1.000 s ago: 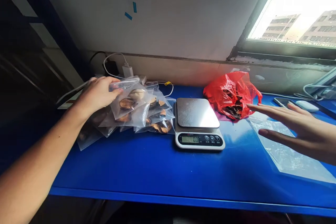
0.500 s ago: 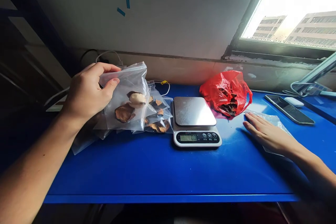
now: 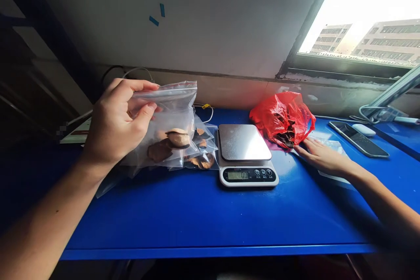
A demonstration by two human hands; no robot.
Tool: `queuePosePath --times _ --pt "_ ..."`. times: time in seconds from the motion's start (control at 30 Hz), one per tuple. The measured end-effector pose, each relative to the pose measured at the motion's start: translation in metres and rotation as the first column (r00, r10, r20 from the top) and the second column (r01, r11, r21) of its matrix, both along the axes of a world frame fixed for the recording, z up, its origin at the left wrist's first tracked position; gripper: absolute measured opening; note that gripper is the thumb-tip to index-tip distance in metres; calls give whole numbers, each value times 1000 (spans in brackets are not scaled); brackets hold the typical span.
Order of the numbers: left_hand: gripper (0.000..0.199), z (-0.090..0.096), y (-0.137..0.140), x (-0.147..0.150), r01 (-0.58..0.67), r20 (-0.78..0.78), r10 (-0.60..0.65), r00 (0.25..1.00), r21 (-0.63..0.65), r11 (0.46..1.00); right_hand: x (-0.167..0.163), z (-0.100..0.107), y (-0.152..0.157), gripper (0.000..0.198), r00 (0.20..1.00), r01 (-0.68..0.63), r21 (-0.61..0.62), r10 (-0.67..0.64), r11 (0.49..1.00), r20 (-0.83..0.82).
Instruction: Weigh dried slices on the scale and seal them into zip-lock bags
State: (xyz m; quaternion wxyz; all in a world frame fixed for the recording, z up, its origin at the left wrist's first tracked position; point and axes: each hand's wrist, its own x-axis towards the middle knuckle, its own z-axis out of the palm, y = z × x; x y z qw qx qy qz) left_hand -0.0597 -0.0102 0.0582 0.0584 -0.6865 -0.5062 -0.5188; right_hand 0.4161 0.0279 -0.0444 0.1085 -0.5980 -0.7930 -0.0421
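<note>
My left hand (image 3: 120,124) pinches a clear zip-lock bag (image 3: 173,107) near its top edge, raised above the table on the left. Inside it lie a few brown and pale dried slices (image 3: 179,138). Behind and under it rest more clear bags with dried brown pieces (image 3: 202,161). In the middle stands a kitchen scale (image 3: 244,142), its steel plate bare and its display lit. My right hand (image 3: 323,156) lies open with fingers stretched over flat clear bags (image 3: 336,151). Its fingertips are at the lower edge of a red plastic bag (image 3: 278,116) holding dark dried pieces.
At the right a phone (image 3: 359,139) lies beside a white rounded case (image 3: 363,130). White cables run along the wall. The blue table (image 3: 197,218) ends at a front edge near me. A window (image 3: 364,17) is at the upper right.
My left hand and its zip-lock bag have moved slightly right, and the bag now hangs more squarely. My right hand has slid left toward the red bag.
</note>
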Motion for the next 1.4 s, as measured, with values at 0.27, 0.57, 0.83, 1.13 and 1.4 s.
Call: queuePosePath --times 0.27,0.57,0.83,1.13,1.4 --pt "28 1 -1 5 15 84 -10 996 -61 998 -3 -18 -42 63 999 25 -23 -24 999 23" --pt "24 3 -8 31 133 331 -84 940 -127 983 5 -24 -38 67 999 26 -58 -24 998 30" --pt "23 -8 -25 34 252 264 -194 945 -209 945 -52 42 -55 34 969 -131 311 189 941 -162" --pt "26 -38 -29 49 487 13 -488 873 -95 868 -188 69 -62 15 632 -434 374 573 820 -522" --pt "44 -53 -38 62 640 -36 -651 758 -147 754 -180 60 -81 15 626 -388 375 539 842 -564"
